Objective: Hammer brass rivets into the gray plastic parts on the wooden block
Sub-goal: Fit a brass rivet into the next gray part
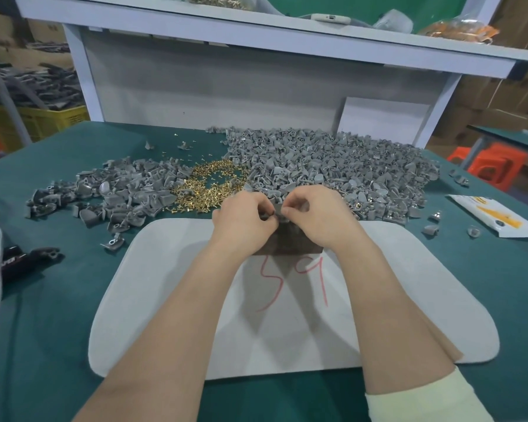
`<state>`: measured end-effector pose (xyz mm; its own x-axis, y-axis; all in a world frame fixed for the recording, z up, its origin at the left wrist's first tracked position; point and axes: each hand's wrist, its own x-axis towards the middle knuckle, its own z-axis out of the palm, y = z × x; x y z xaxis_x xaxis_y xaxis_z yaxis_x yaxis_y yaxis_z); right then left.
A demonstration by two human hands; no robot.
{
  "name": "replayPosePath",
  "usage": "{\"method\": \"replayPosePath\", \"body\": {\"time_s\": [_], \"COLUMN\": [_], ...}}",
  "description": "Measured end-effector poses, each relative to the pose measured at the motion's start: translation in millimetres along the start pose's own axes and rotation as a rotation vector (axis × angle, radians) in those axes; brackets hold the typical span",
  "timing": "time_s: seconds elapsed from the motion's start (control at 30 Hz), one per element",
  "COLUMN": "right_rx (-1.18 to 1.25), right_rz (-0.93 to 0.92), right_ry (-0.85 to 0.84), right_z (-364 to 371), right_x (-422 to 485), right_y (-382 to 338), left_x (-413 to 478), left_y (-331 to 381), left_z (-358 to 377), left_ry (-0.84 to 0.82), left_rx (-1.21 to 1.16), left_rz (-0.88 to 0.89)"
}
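At the bottom right of the frame a cream sleeve (424,397) ended at the elbow. A smooth white mat (165,300) with rounded corners and a red "59" scrawled on it lay on the bench (58,330), whose top was matte dark green. At the mat's far edge, in the middle of the frame, stood the wooden block (290,242), dark brown and squared. Just above it the left hand (241,220) and right hand (317,214) met fingertip to fingertip, fingers curled, both pinching a small gray part (275,213); whether a rivet was in it could not be told. Beyond the hands a shiny scatter of brass rivets (214,184) lay between two heaps of gray plastic parts (333,166), curved and tab-shaped, the right heap larger. A white and yellow packet (497,217) lay at the right edge. Farther back rose a pale gray panel under a white shelf (256,28). A yellow crate (52,117) showed at upper left, an orange stool (494,162) at right.
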<state>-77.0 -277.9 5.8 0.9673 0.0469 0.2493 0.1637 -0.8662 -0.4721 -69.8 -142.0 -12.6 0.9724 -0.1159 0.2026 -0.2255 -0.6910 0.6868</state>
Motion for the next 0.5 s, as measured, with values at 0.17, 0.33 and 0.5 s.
{"method": "replayPosePath", "body": {"time_s": [0.17,0.33,0.5], "right_rx": [-0.035,-0.024,-0.010], "right_rz": [0.007,0.024,0.033], "right_ry": [0.028,0.021,0.027], "right_z": [2.2,2.1,1.2], "right_x": [-0.9,-2.0,-2.3], "right_y": [-2.2,-1.3,-1.8], "left_x": [-0.5,-1.3,-0.4], "left_y": [-0.6,-0.5,-0.2], "left_z": [0.3,0.2,-0.3], "left_ry": [0.022,0.013,0.017], "left_rx": [0.025,0.024,0.052], "left_rz": [0.000,0.005,0.009]}}
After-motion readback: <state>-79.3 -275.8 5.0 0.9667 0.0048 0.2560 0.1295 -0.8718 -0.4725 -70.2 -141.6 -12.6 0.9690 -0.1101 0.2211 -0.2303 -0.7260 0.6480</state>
